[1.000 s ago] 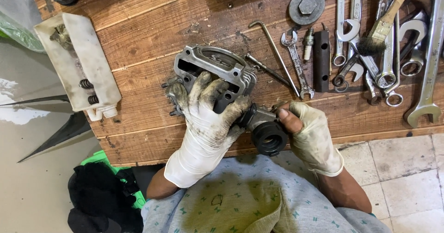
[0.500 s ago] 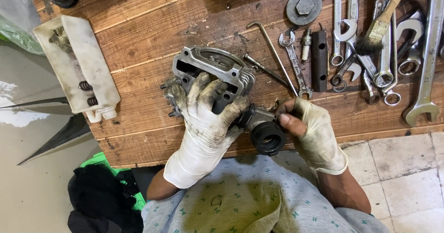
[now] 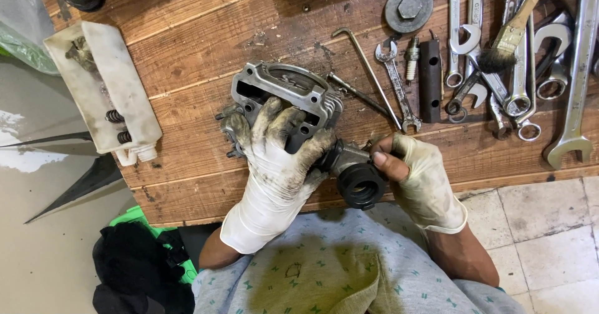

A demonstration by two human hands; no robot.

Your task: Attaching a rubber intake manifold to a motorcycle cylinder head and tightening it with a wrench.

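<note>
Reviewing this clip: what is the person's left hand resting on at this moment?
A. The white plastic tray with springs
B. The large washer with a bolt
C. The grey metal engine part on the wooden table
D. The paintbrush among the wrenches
C: the gloved left hand lies spread over the grey metal engine part on the wooden table, while the right hand grips the black rubber intake piece at its side.

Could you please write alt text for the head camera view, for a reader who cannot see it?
Seen from above, a person's gloved left hand presses a grey metal engine part onto a wooden workbench, while the gloved right hand grips the black rubber intake pipe attached to it. Wrenches, a hex key and a white plastic tray lie around.
</note>
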